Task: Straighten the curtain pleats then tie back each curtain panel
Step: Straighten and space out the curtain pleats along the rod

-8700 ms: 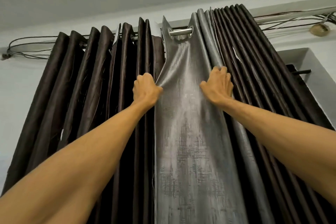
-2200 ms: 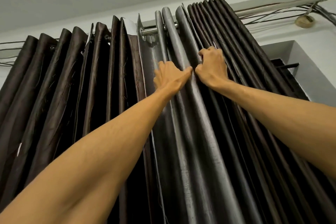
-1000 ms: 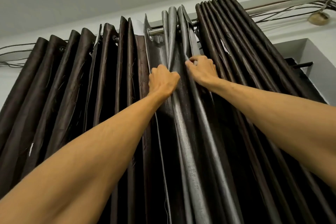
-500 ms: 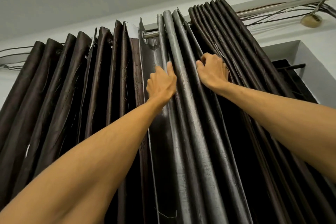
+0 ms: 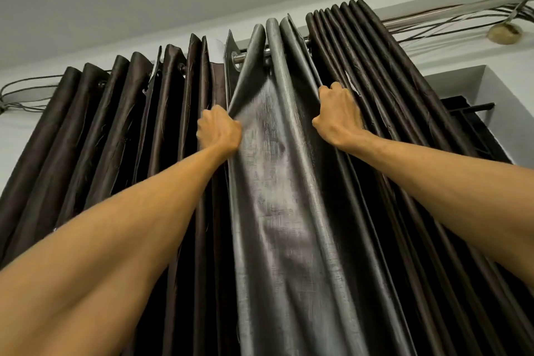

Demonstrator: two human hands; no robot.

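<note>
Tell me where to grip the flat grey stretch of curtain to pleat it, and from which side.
Grip the grey curtain stretch by its upright edges, high under the rod: the free hem from the left, as the left hand does, the fold ridge from the right, as the right hand does. Its flat middle offers nothing to pinch.

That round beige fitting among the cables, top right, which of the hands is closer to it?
Right. The right hand grips the grey panel below and left of the fitting; the left hand grips its other edge, even farther left.
</note>
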